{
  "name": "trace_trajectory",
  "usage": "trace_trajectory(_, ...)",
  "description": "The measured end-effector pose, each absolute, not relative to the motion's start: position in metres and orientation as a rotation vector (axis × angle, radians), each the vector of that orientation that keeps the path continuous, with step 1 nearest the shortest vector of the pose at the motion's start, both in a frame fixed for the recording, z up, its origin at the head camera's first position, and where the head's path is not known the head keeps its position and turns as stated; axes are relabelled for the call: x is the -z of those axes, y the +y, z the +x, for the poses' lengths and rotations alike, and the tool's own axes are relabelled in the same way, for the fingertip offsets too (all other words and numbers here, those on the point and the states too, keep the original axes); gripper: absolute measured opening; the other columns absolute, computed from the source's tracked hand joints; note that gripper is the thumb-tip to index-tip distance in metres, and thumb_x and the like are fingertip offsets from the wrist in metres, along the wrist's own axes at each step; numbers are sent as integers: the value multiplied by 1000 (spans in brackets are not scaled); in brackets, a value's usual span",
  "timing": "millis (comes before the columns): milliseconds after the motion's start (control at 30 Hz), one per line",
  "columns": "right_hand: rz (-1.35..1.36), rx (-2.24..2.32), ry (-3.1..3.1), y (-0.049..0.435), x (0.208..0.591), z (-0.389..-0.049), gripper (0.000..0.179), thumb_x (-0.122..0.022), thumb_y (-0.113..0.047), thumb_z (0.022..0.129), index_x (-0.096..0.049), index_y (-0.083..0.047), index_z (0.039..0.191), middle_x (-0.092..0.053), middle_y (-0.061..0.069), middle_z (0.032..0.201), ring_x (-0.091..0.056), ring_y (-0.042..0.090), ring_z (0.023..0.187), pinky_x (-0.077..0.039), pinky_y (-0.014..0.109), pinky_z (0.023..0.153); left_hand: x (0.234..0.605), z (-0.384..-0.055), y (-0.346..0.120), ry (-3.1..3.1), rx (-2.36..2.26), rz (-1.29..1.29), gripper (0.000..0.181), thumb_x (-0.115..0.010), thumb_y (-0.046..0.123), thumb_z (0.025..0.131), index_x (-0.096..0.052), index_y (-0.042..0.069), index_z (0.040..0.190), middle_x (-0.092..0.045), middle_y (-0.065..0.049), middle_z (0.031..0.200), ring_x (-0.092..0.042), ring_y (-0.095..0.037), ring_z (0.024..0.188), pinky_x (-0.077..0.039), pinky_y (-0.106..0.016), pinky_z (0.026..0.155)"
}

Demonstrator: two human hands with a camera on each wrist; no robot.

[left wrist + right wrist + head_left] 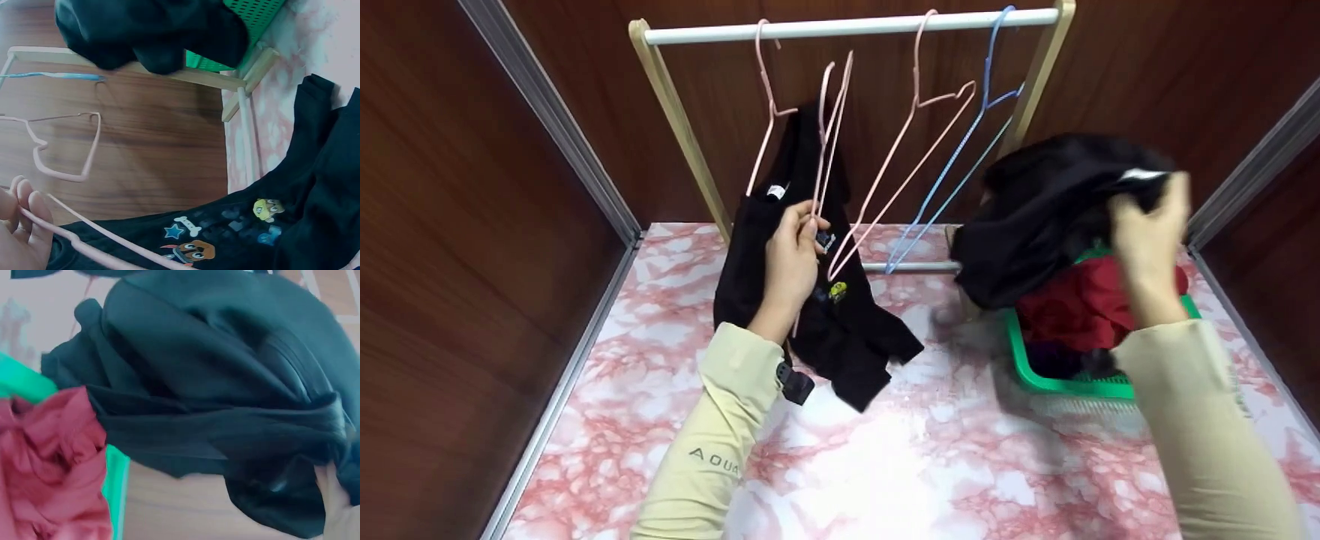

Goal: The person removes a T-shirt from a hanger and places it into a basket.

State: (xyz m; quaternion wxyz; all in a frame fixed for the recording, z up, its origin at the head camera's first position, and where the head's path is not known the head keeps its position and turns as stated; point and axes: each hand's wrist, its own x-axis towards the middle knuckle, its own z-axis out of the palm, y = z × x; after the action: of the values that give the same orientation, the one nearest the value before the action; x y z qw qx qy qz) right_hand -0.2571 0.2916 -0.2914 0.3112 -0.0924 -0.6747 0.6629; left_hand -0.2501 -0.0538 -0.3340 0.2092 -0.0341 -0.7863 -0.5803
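My left hand (795, 255) pinches a pink clothes hanger (820, 139) off the rail, its hook pointing up; the left wrist view shows fingertips around the hanger's wire (95, 253). Behind that hand, a black shirt (742, 262) with cartoon prints hangs from another pink hanger (769, 112). Up on the right, my right hand (1151, 232) grips a bunched black garment (1050, 217) with a white label, blurred by motion. It hangs over the back of a green basket (1072, 386). The right wrist view shows its folds (214, 382) beside red cloth.
A white rail (847, 28) on wooden posts also carries a pink hanger (885, 176) and a blue hanger (952, 161). Red clothing (1080, 300) fills much of the basket. Brown panels (472, 262) enclose the marbled table (885, 465) on the sides and back.
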Motion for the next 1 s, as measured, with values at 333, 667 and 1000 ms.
trace_trajectory(333,-362,-1648,-1537,328,298,-252,70,-42,11,81,-30,-8,148,-49,2,141,-44,1,124,-30,4,103,312,-255,-53,-2143,1588,-67,28,-45,7,99,-57,0,123,-69,-14,101,-54,-14,61,-43,-14,60)
trace_trajectory(667,-233,-1321,-2925,362,365,-255,73,-46,-13,93,-4,11,147,-10,39,151,-13,51,139,-18,60,115,297,-261,-54,-2277,1347,20,28,-46,14,100,-59,7,123,-72,-4,104,-64,-22,82,-48,-31,79)
trace_trajectory(1000,-137,-1233,-3065,356,401,-257,71,-47,-19,96,-10,12,147,-16,41,148,-19,54,137,-22,62,112,293,-266,-47,-2309,1323,56,28,-46,15,100,-60,9,123,-72,-3,107,-62,-22,102,-46,-36,89)
